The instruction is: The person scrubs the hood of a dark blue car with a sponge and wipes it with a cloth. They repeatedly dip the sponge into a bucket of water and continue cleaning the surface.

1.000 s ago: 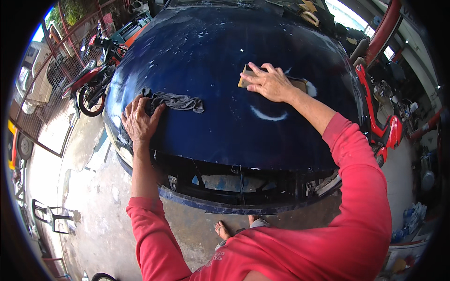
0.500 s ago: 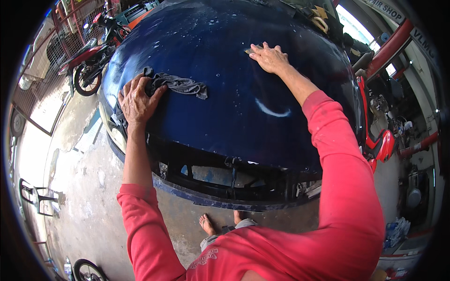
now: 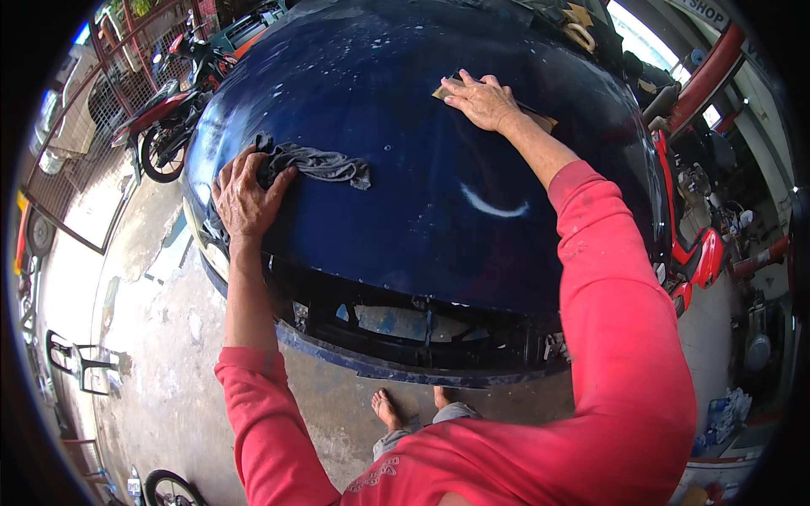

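Observation:
Before me spreads a dark blue car hood (image 3: 380, 232), wet and specked with droplets, with a pale curved streak on its right half. Over its left edge, my left hand (image 3: 245, 196) is on a crumpled dark grey rag (image 3: 325, 164); the cloth sticks out beyond the thumb and fingers. Farther up and right of centre, my right hand (image 3: 483, 103) presses a folded brownish sheet, which looks like sandpaper (image 3: 440, 91), against the hood. Its ends show at the fingertips and beside the wrist, while the palm hides the middle.
Below the hood, the car's front is an open dark cavity above a blue lower bar (image 3: 405, 374). A red motorcycle (image 3: 164, 126) stands at the far left, and red bodywork (image 3: 707, 257) at the right. A dark chair frame (image 3: 83, 363) is on the concrete floor (image 3: 169, 337).
My right hand has shifted slightly on the hood, and more of the sheet now shows beside its wrist. My left hand stays on the rag. The whole view has shifted a little.

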The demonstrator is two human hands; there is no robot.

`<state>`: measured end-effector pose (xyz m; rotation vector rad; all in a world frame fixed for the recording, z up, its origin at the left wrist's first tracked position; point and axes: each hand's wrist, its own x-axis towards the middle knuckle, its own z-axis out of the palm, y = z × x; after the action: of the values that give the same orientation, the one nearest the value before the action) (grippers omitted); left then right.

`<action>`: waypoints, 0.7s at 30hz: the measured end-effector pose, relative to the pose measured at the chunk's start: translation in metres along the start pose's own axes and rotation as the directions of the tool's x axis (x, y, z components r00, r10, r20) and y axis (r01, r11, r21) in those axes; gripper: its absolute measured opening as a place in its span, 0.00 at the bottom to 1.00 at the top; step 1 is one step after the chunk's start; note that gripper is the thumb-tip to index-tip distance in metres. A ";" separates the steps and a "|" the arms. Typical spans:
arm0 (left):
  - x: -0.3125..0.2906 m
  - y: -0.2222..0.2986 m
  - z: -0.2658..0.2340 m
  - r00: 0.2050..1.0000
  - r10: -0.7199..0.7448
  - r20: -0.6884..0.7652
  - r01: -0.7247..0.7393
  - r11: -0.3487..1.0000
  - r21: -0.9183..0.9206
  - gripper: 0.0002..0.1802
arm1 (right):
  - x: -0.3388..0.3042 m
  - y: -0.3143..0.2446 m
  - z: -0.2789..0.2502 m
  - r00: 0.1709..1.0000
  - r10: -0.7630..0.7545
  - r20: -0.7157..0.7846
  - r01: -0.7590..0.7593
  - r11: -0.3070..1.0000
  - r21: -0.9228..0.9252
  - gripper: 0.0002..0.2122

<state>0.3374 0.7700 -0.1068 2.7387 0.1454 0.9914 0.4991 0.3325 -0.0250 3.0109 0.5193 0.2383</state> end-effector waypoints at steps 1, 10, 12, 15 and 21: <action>0.001 0.000 0.000 1.000 0.003 0.004 -0.003 1.000 0.005 0.37 | -0.009 -0.004 0.000 0.997 -0.011 -0.073 0.015 0.999 0.053 0.27; 0.001 0.003 -0.004 1.000 -0.015 0.022 0.014 1.000 0.013 0.37 | -0.020 0.008 -0.018 1.000 -0.010 0.014 0.010 1.000 0.006 0.27; 0.000 0.005 -0.004 0.999 -0.032 0.017 0.032 0.999 0.006 0.37 | -0.005 0.002 -0.021 0.996 0.089 0.018 -0.089 0.996 0.007 0.27; 0.000 0.006 -0.004 1.000 -0.018 0.008 0.018 1.000 0.021 0.37 | -0.042 -0.009 -0.008 0.992 -0.122 0.020 0.123 0.991 -0.051 0.27; -0.001 0.001 -0.002 1.000 -0.006 0.016 0.006 1.000 0.021 0.36 | -0.061 0.011 0.004 0.957 -0.275 -0.097 0.277 0.961 0.017 0.25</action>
<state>0.3355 0.7689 -0.1053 2.7627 0.1625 0.9719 0.4469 0.3010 -0.0359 2.9179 0.9501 0.3561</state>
